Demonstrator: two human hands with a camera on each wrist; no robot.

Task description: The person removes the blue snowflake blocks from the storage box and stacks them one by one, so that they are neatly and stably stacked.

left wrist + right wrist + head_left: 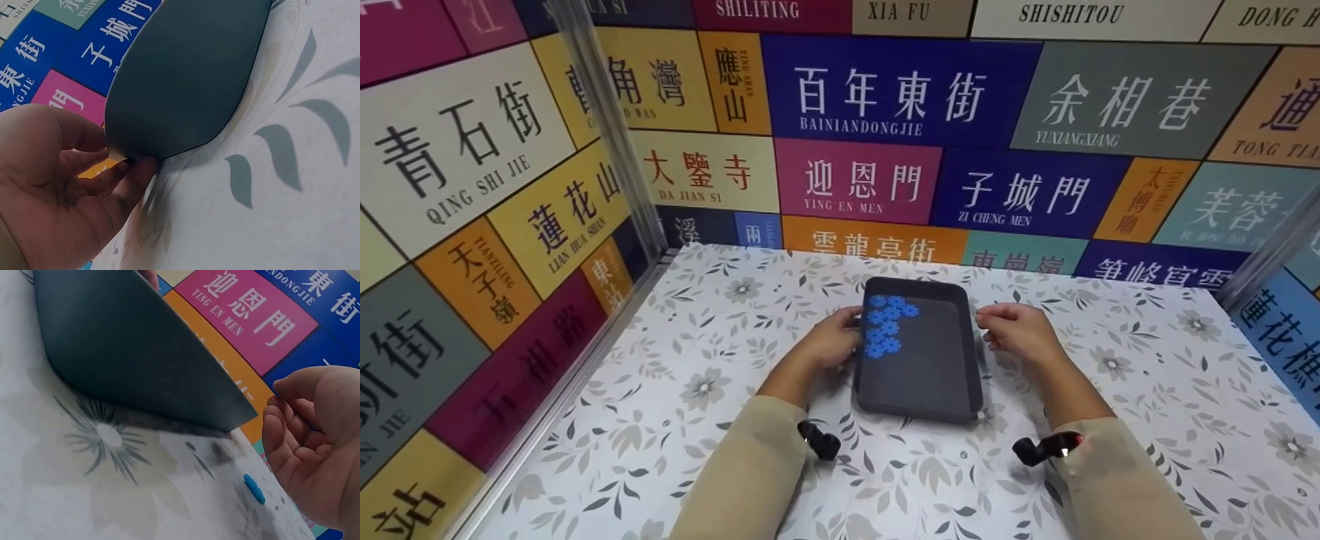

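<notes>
A dark grey rectangular tray (930,375) rests on the patterned tabletop, with several blue flower-shaped pieces (885,328) clustered along its left side. My left hand (834,339) grips the tray's left wall; in the left wrist view, its thumb and fingers meet at the lower corner of the wall. Just off the tray's right side is my right hand (1020,330), fingers loosely bent and thumb close to the index fingertip. I see nothing between those fingertips. Below that hand, a blue piece (254,488) lies on the table, hidden in the head view.
The white table (675,435) has a grey leaf and flower print. Walls of coloured panels with Chinese characters (885,90) stand behind it and to the left. A dark wrist camera (819,441) sits on the left sleeve and another (1039,448) on the right.
</notes>
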